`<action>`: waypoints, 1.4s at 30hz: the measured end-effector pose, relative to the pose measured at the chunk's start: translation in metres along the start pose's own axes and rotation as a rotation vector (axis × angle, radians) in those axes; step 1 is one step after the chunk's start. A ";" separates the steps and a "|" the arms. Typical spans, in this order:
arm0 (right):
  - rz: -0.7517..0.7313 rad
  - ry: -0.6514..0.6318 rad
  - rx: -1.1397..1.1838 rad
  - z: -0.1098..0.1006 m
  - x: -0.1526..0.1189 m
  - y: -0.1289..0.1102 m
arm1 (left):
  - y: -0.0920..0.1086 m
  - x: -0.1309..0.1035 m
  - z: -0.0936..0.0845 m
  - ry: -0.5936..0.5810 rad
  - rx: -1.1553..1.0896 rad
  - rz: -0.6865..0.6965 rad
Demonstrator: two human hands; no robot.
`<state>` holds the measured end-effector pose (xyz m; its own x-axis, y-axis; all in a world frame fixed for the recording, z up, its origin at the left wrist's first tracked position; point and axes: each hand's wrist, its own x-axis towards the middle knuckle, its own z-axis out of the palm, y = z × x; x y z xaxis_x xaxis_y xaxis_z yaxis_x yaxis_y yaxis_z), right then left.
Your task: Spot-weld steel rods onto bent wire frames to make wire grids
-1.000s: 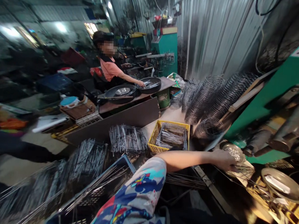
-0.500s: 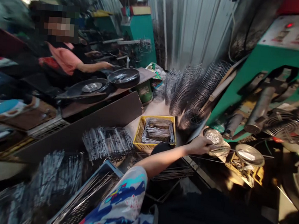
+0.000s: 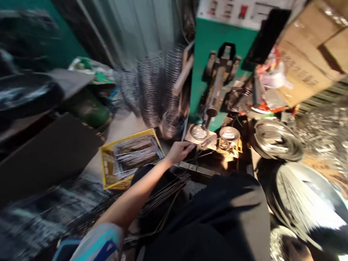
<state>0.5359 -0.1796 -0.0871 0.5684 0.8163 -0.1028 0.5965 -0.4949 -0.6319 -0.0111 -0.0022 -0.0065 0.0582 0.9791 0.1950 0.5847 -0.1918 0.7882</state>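
Note:
My left hand (image 3: 179,152) reaches forward to the near side of a small round dish of shiny bits (image 3: 199,132) below the green machine (image 3: 203,69). Its fingers are closed together; what they hold is too small to make out. At the bottom right, my right hand (image 3: 302,260) is at a bowl of shiny small metal pieces (image 3: 280,253), its fingers dark and blurred. A second small dish (image 3: 229,133) sits right of the first, on a yellow stand. Left of my left forearm lies a yellow basket (image 3: 102,169) holding metal wire frames.
Stacked wire coils (image 3: 149,93) stand left of the machine. Right of it are a cardboard box (image 3: 305,76), a ring-shaped bundle (image 3: 277,139) and a large basin with thin rods (image 3: 302,171). A dark panel (image 3: 47,157) and blurred wire parts are at left.
The view has swung right and down; the other person is out of sight. The basin, the box and my right hand have come into view. My left hand remains near the small dish.

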 end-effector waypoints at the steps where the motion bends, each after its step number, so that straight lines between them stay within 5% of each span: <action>1: 0.029 -0.001 0.045 0.001 0.003 0.010 | -0.001 0.003 0.003 -0.006 -0.004 0.006; 5: 0.102 -0.097 0.300 0.008 0.020 -0.002 | 0.003 0.010 0.014 -0.023 -0.001 0.027; 11: -0.062 -0.193 0.472 0.018 0.009 -0.109 | 0.009 0.011 0.019 -0.072 0.122 0.017; 14: -0.119 -0.219 0.565 0.032 0.004 -0.137 | 0.009 0.011 0.017 -0.066 0.180 0.003; 19: -0.220 -0.127 0.431 0.048 -0.003 -0.129 | 0.013 0.010 0.015 -0.055 0.175 -0.018; 24: -0.252 -0.103 0.076 0.034 -0.011 -0.115 | 0.015 0.008 0.020 -0.034 0.183 -0.011; 28: -0.300 -0.096 0.074 0.029 -0.005 -0.143 | 0.019 0.003 0.022 -0.023 0.159 0.025; 31: -0.354 -0.216 0.297 0.054 0.003 -0.191 | 0.022 -0.003 0.022 0.005 0.152 0.047; 36: -0.241 -0.518 0.762 0.136 0.000 -0.281 | 0.026 -0.019 0.018 0.078 0.161 0.071; 42: -0.173 -0.609 0.928 0.200 -0.022 -0.345 | 0.020 -0.030 0.013 0.162 0.135 0.055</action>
<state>0.2044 0.0330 -0.0202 -0.0046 0.9877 -0.1564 -0.1573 -0.1552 -0.9753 0.0093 -0.0347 -0.0048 -0.0312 0.9415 0.3355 0.6877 -0.2234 0.6908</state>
